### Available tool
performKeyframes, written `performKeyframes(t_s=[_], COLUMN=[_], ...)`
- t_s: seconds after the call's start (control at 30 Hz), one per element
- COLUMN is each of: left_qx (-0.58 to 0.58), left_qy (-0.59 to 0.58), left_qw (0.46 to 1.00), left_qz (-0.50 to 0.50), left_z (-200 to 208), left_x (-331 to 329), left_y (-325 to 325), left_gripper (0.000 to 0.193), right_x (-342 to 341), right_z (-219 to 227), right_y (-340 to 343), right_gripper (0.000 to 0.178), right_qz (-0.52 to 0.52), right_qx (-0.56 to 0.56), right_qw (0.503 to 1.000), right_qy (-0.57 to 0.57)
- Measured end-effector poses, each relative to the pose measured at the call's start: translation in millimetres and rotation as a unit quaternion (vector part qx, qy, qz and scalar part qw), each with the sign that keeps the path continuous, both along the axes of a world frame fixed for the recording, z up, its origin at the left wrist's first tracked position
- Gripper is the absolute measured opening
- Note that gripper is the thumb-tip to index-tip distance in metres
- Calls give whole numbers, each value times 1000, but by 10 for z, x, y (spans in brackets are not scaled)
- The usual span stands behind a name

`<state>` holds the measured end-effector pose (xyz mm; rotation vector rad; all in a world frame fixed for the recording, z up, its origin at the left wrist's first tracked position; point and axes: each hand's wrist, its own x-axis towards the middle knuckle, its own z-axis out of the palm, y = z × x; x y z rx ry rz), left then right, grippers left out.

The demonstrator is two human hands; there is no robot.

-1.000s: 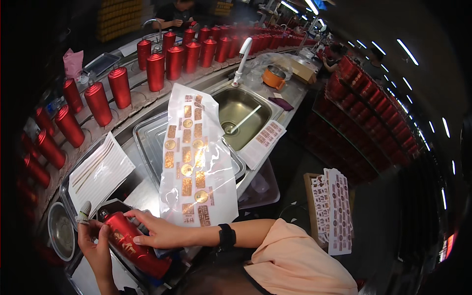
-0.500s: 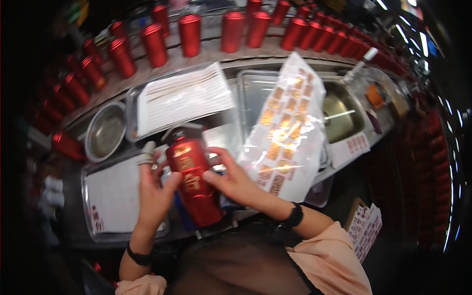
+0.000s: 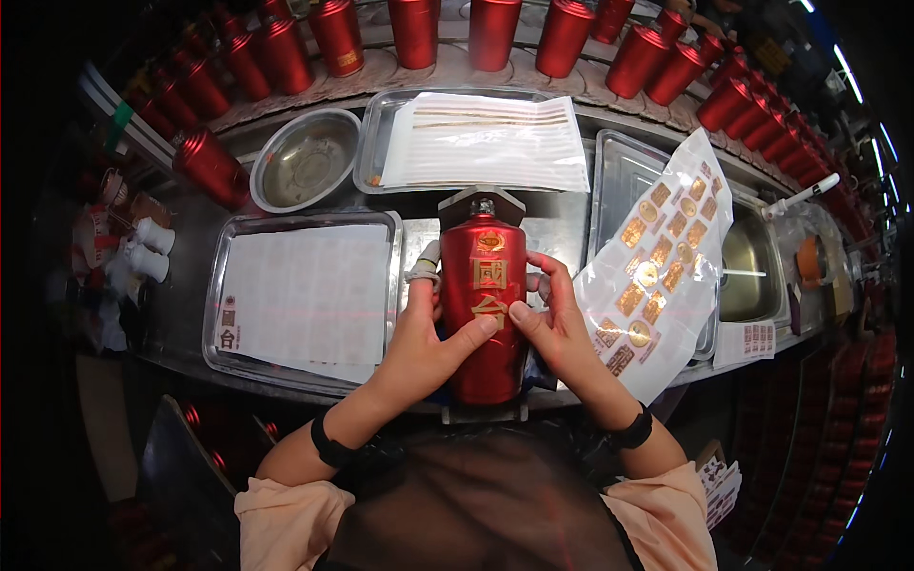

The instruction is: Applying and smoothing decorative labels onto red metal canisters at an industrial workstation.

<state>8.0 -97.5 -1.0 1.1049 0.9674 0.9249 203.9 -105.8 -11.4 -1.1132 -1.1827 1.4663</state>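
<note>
Left hand (image 3: 414,357) and right hand (image 3: 568,343), fingers (image 3: 554,276) half-curled, grip the red bottle (image 3: 488,366), likely smoothing its lettering (image 3: 490,274); next wants even pressure.

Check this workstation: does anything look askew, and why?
The gold-patterned sheet looks askew: it lies slantwise over the tray beside the sink, jutting past the rim, whereas the white paper sits roughly square in the left tray. The held red bottle looks undamaged.

I face a metal counter (image 3: 171,300) with a sink (image 3: 747,297) on my right; farther right, white strip lights (image 3: 846,71) shine against darkness.
</note>
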Motion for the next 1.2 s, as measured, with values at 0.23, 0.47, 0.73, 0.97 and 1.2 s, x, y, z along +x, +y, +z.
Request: performKeyframes(t_s=[0.23,0.47,0.73,0.97,1.2], left_qx=[13,19,24,7,-2], left_qy=[-12,-33,-40,-30,-41], left_qw=[1000,999,999,999,999], left_qz=[-3,4,0,21,15], left_z=[26,-43,17,19,26], left_x=[-1,0,-12,-7,1], left_y=[39,-31,-14,23,14], left_gripper=[89,91,88,78,83], right_x=[107,-79,-117,-158,-140], right_z=[144,292,236,208,236], right_y=[132,575,643,647,636], right_gripper=[62,56,49,45,45], right_qz=[-24,-22,-43,-68,-54], right_qx=[-6,8,17,31,10], right_qw=[998,993,971,968,976], right_qy=[-55,-112,-235,-238,-213])
